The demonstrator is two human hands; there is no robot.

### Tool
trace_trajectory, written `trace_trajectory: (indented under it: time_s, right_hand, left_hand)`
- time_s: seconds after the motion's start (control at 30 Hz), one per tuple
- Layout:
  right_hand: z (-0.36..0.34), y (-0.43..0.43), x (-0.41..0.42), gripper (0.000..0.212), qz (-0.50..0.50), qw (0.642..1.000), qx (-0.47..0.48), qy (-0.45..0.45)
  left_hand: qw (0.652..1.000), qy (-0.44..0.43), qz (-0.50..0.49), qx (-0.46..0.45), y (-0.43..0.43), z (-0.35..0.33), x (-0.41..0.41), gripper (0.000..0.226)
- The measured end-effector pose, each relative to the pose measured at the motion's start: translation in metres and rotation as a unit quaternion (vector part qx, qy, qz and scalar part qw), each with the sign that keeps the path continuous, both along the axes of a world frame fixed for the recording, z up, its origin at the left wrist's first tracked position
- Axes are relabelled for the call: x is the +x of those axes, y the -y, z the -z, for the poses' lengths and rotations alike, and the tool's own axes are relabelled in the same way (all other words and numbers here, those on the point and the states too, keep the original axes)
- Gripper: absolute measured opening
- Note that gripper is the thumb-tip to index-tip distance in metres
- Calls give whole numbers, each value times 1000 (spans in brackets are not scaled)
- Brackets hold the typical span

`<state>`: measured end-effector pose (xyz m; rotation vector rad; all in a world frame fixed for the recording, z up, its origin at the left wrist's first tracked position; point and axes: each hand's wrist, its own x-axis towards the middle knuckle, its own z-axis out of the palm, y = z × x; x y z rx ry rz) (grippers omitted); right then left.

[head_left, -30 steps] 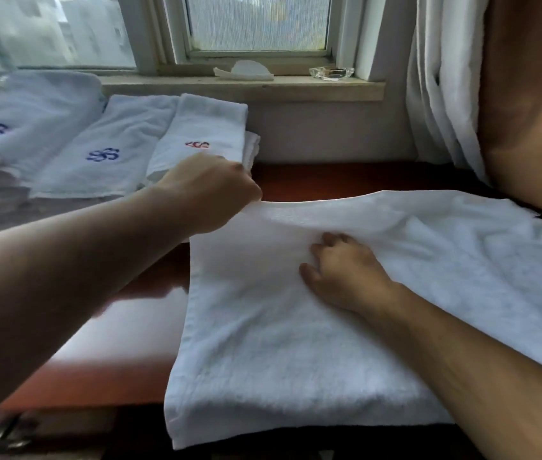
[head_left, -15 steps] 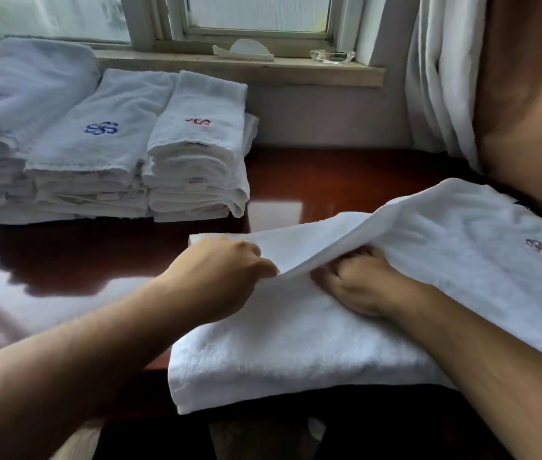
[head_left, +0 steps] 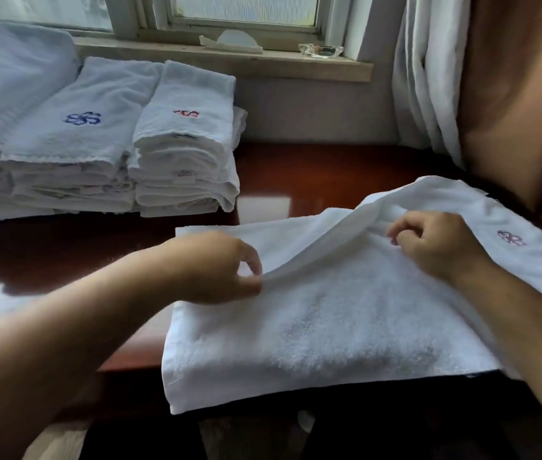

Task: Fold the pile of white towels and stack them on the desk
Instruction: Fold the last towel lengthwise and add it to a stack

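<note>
White terry cloth is bunching between the two hands: the left hand is pinching the raised edge of the towel between thumb and fingertips at the left end of the fold, while the right hand is curling loosely over the same ridge further right, fingers bent, and whether it is actually gripping cloth I cannot tell. The towel is lying across the near edge of the dark red counter, its near part hanging slightly over, with a small embroidered mark showing on the right. It is looking only partly folded, a layer being turned over. Far left, three stacks of folded towels are sitting side by side under the windowsill, so much of the work appears done; this piece needs finishing and stacking, and no unfolded pile is showing.
</note>
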<state>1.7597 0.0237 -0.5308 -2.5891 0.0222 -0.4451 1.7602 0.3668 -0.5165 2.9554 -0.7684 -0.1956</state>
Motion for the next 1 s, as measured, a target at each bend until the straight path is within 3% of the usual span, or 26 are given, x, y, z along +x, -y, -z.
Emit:
trace_trajectory:
  time_s: [0.13, 0.23, 0.37, 0.43, 0.5, 0.6, 0.73, 0.87, 1.0]
  right_hand:
    - [9, 44, 16, 24, 131, 990, 8, 40]
    - [26, 60, 25, 47, 171, 980, -31, -99]
    - [29, 65, 31, 67, 94, 955, -167, -226]
    - [27, 75, 39, 71, 100, 955, -114, -254]
    - [22, 90, 51, 67, 127, 960, 3, -249]
    - [8, 112, 73, 69, 202, 951, 110, -208]
    - [-6, 130, 112, 52, 312, 941, 94, -92]
    - [-11, 138, 148, 75, 340, 920, 118, -156]
    - [-6, 153, 166, 48, 343, 910, 52, -226]
  left_hand:
    - [996, 43, -8, -81, 61, -5, 35, 28]
    - [985, 60, 1, -161, 121, 4, 56, 49]
    - [973, 48, -43, -224, 202, 11, 90, 52]
    - [976, -1, -79, -201, 232, 12, 103, 44]
    - [980, -12, -88, -178, 251, 13, 111, 31]
    - [977, -8, -36, -208, 262, 15, 112, 29]
    - [966, 52, 108, -231, 256, 30, 95, 31]
    - [947, 66, 182, -257, 246, 40, 91, 24]
    - [944, 91, 205, -243, 246, 42, 86, 25]
